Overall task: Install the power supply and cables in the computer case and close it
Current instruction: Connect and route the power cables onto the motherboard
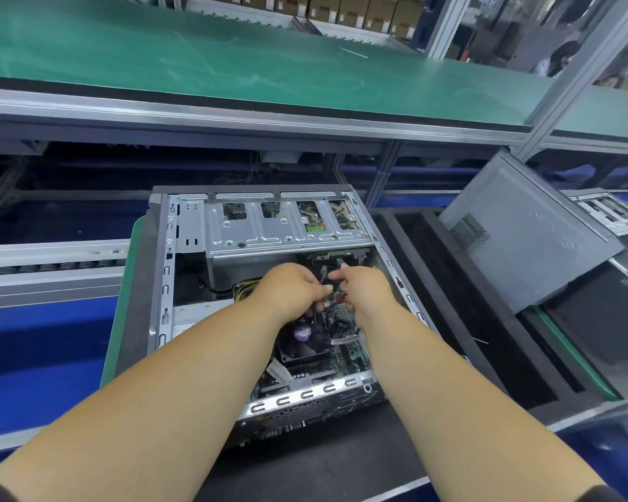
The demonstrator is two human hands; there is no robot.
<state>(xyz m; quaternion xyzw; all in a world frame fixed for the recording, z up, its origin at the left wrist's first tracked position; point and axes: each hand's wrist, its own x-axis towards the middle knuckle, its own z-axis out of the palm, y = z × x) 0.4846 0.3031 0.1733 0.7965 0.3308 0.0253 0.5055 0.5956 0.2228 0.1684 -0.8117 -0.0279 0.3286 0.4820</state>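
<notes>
Mid-cabling: computer case [269,226] lies open on the tabletop [341,461], left hand [290,289] and right hand [365,284] pinching black cables [324,275] over the motherboard [341,351] (PSU seating unclear), side panel [530,240] still off.
</notes>
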